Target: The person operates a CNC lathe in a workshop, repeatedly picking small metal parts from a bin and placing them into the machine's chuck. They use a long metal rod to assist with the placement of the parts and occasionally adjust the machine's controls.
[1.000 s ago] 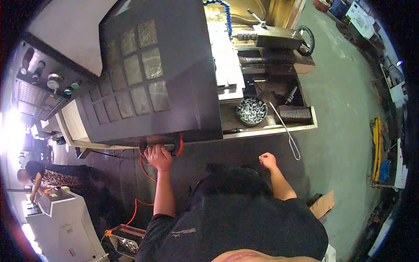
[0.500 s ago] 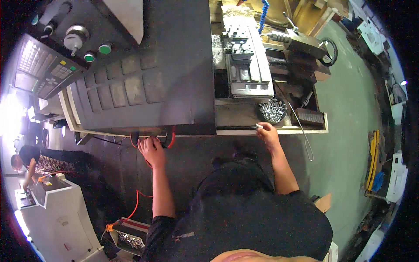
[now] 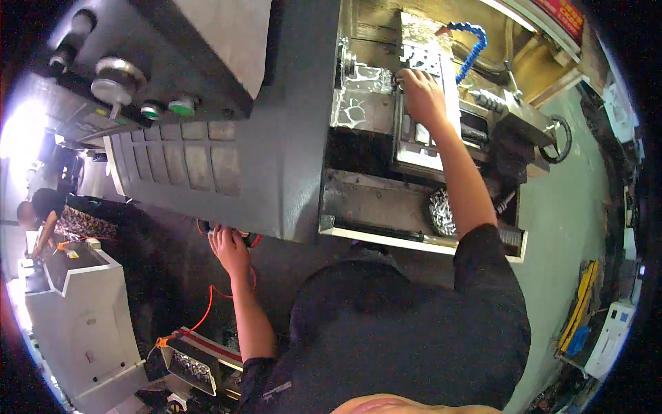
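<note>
Reaching over the metal slide [image 3: 431,155] inside the machine, our right hand [image 3: 422,93] is palm down with its fingers bent and close together near the slide's left edge. We cannot tell how far the fingertips are closed, or whether they hold anything. Our left hand [image 3: 230,247] lies half curled over the dark handle [image 3: 244,238] low on the machine's grey door [image 3: 283,172]; we cannot see how tightly its fingers close.

At the upper right we see a red sign [image 3: 562,17] with pale lettering, partly cut off by the rim. The control panel [image 3: 89,83] at our left bears small markings too blurred for us to read.

Half a second ago our right hand was at the front edge of the tray [image 3: 386,236], beside the bowl of small metal parts [image 3: 441,210], with a small pale piece in its fingers; now it is deeper inside, and our forearm passes beside the bowl. The door's edge stands further left of the slide, and more of the inside shows between them. Our left hand has stayed at the handle.

The slide's long axis runs away from us, its near end toward the tray. The handle lies roughly left to right, along the door's lower edge.
</note>
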The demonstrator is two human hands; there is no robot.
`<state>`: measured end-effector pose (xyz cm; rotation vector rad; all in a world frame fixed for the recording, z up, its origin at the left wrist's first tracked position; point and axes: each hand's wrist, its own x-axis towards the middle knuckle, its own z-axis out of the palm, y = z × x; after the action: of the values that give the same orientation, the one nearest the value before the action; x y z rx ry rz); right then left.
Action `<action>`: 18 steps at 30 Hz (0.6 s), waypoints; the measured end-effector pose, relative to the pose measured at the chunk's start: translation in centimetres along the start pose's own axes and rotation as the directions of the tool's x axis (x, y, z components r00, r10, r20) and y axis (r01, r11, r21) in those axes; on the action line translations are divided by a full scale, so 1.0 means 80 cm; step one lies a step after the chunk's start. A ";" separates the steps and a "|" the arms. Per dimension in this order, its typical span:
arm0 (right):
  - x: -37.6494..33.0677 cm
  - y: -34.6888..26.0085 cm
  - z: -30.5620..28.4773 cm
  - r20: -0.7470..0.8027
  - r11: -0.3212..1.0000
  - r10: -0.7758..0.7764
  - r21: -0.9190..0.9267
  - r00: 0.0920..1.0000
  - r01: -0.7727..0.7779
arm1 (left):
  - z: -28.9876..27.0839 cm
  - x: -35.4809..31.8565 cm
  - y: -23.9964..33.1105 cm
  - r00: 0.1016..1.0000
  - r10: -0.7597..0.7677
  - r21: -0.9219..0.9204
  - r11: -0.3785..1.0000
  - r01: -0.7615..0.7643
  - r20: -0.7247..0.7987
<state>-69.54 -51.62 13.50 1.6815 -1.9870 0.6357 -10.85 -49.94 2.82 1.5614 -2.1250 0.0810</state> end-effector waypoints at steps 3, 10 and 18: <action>0.054 0.011 0.025 0.261 0.973 -0.038 -0.211 0.964 0.096 | -0.006 0.008 -0.015 0.997 -0.038 -0.036 0.999 0.040 0.063; 0.087 0.062 0.077 0.502 1.000 0.011 0.006 0.865 -0.017 | -0.063 0.021 0.027 0.814 -0.580 -0.432 0.729 0.531 0.021; 0.110 0.087 0.115 0.377 0.868 -0.122 0.489 0.918 -0.086 | -0.128 0.079 0.054 0.786 -0.575 -0.690 0.665 0.287 -0.227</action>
<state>-78.13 -63.09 11.28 2.2908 -2.2038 0.9236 -12.54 -50.66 15.45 1.4196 -1.1809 -0.3861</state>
